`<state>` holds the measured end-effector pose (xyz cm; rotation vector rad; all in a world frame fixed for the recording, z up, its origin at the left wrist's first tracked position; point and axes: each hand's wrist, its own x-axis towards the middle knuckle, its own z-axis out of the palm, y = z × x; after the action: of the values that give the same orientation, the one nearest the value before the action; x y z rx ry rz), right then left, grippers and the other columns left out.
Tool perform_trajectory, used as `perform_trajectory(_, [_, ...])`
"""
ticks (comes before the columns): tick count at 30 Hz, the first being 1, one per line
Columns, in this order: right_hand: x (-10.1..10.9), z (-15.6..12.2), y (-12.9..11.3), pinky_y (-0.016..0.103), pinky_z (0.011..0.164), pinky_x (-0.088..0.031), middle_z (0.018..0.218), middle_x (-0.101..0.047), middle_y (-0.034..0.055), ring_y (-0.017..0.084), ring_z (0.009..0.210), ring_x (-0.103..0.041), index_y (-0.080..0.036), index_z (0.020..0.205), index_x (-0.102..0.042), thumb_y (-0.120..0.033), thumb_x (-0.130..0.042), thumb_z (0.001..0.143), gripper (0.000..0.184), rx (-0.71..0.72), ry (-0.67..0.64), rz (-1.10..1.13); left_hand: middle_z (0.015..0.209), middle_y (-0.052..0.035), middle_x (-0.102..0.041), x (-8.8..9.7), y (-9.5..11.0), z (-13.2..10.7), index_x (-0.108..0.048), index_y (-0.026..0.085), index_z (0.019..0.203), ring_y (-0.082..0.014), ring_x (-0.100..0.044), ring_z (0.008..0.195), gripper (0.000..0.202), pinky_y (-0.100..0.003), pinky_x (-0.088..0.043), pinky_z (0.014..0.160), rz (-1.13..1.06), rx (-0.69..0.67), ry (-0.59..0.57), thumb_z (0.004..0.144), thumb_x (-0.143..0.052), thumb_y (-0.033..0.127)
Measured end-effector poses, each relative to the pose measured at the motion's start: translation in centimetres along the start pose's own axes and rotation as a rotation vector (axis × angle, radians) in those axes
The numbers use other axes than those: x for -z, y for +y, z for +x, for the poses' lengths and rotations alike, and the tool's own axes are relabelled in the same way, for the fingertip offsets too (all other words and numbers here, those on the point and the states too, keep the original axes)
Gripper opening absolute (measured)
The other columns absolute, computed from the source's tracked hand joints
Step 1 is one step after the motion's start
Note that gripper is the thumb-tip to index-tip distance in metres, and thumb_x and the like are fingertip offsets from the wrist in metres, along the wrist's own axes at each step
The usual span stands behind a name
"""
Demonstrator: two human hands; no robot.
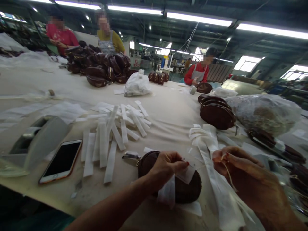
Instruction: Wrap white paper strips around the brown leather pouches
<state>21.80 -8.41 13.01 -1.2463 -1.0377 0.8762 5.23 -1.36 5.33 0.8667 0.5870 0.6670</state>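
— What are the hands doing?
— The left hand (166, 168) pinches a paper slip (187, 175) on the brown pouch (190, 192), at six o'clock on the table (168, 112). The right hand (243, 173), apart at three o'clock, pinches a string (228, 178).
— Which step?
— It looks like fitting slip and string to the pouch. The fine string calls for fingertip care.

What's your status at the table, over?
Left hand pinching a white slip over the brown pouch. Right hand pinching a thin string. Paper strips and phone lie off left, apart from both.
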Motion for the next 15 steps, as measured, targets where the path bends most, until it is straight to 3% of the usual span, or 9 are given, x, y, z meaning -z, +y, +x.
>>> perform_trajectory(3, [-0.1,0.1,-0.2,0.021,0.041,-0.048,0.063,-0.066,0.005,0.013,0.053,-0.058,-0.023,0.064,-0.072,-0.037,-0.075,0.06,0.015,-0.026,0.037,0.012,0.059,0.0008,-0.058,0.9,0.8,-0.2,-0.054,0.012,0.057,-0.0071,-0.049,0.053,0.039,-0.019,-0.035,0.054,-0.116,0.098,-0.066,0.047,-0.086,0.033])
perform_trajectory(8, [-0.7,0.0,-0.5,0.02,0.041,-0.047,0.064,-0.064,0.0043,0.013,0.055,-0.058,-0.025,0.062,-0.071,-0.034,-0.074,0.062,0.01,0.032,0.052,0.005,0.095,-0.0102,-0.068,2.0,1.1,-0.6,-0.056,0.01,0.051,-0.0112,-0.059,0.066,0.03,-0.02,-0.041,0.061,-0.264,0.203,-0.262,0.046,-0.083,0.021])
perform_trajectory(11, [-0.8,-0.3,-0.4,0.019,0.044,-0.048,0.068,-0.063,0.0043,0.013,0.06,-0.058,-0.028,0.066,-0.071,-0.032,-0.069,0.07,0.006,0.075,0.027,-0.027,0.096,-0.0123,-0.069,2.3,1.0,-0.8,-0.056,0.01,0.051,-0.0115,-0.061,0.068,0.026,-0.02,-0.042,0.064,-0.331,0.231,-0.337,0.048,-0.08,0.019])
perform_trajectory(15, [-1.0,-0.8,-0.6,0.02,0.046,-0.047,0.073,-0.061,0.0052,0.013,0.065,-0.059,-0.029,0.07,-0.071,-0.028,-0.063,0.075,0.01,0.066,0.085,-0.053,0.098,-0.0143,-0.068,2.7,0.5,-1.2,-0.056,0.01,0.054,-0.0202,-0.065,0.087,0.023,-0.026,-0.044,0.079,-0.358,0.231,-0.43,0.052,-0.078,0.019])
